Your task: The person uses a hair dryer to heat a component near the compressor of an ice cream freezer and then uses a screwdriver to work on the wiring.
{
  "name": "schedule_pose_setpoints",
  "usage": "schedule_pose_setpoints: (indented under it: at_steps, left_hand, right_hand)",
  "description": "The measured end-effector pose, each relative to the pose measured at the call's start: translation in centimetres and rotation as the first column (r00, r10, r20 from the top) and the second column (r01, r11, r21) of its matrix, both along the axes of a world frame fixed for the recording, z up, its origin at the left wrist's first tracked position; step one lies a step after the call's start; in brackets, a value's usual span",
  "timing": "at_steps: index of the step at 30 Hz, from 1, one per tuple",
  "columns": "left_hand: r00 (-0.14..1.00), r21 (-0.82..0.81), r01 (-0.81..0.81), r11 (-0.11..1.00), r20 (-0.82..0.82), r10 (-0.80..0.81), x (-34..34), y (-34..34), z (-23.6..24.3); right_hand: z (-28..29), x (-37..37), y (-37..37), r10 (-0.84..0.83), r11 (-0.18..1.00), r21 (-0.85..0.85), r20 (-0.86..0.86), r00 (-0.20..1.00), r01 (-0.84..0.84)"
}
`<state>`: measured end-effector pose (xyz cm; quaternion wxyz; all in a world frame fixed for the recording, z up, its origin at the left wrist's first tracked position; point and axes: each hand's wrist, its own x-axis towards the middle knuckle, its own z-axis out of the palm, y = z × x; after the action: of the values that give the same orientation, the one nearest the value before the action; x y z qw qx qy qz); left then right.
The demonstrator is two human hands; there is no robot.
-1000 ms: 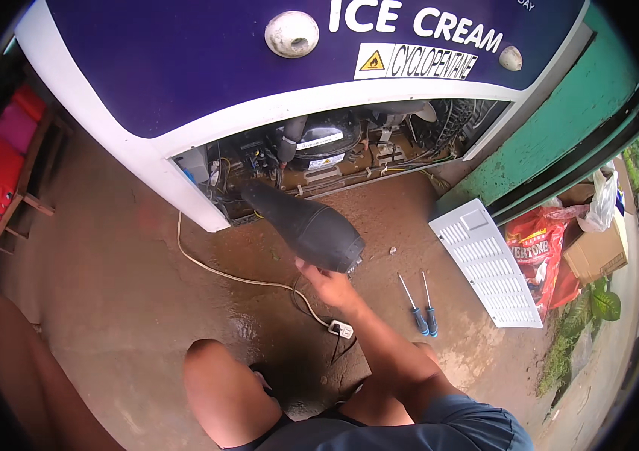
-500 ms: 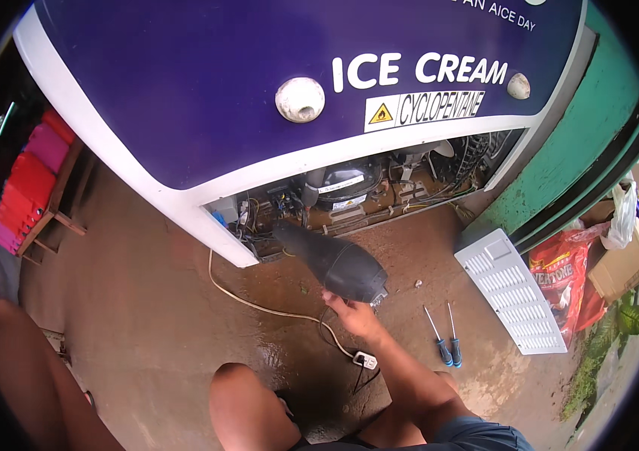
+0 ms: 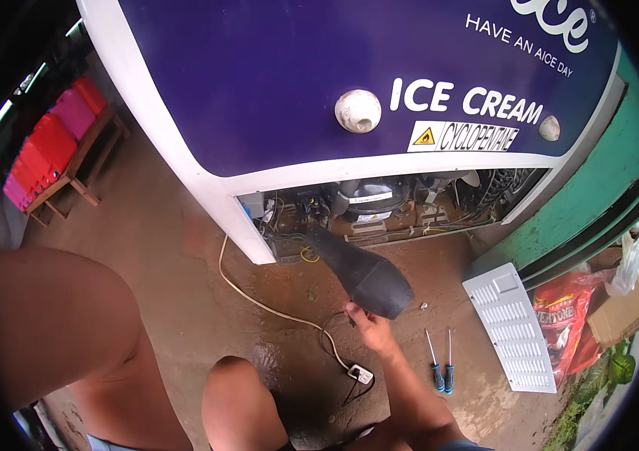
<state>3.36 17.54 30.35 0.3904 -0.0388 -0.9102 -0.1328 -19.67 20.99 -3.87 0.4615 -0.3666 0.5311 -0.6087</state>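
Note:
My right hand is closed around the grip of a black hair dryer, its barrel slanting up and left. The dryer's narrow end is in front of the open lower compartment of a purple and white freezer. Inside the compartment are a black compressor, wires and tubing. A thin dark cord loops beside my hand toward a white extension socket. My left arm is bent at the left, large and near; its hand is out of view.
Two screwdrivers with blue and black handles lie on the wet floor. A slatted vent panel rests beside the green wall. A red bag and cardboard are behind it. Red and pink containers sit on a wooden bench.
The view has shifted, with the freezer now farther right in it. My bent left arm has come further into view. My right hand still holds the hair dryer at the compartment.

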Motion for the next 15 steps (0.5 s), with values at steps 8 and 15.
schedule_pose_setpoints:
  at_steps: [8,15]
  left_hand:
    - [0.999,-0.004,-0.035,0.999,-0.011,0.035,0.2,1.1,0.5]
    - [1.000,0.033,0.003,0.999,-0.024,-0.003,-0.3,0.7,-0.2]
  right_hand:
    - [0.8,0.5,0.2,0.060,0.998,-0.005,-0.026,0.998,-0.061]
    - [2.8,-0.3,1.6,-0.009,0.996,0.093,-0.044,0.999,0.013]
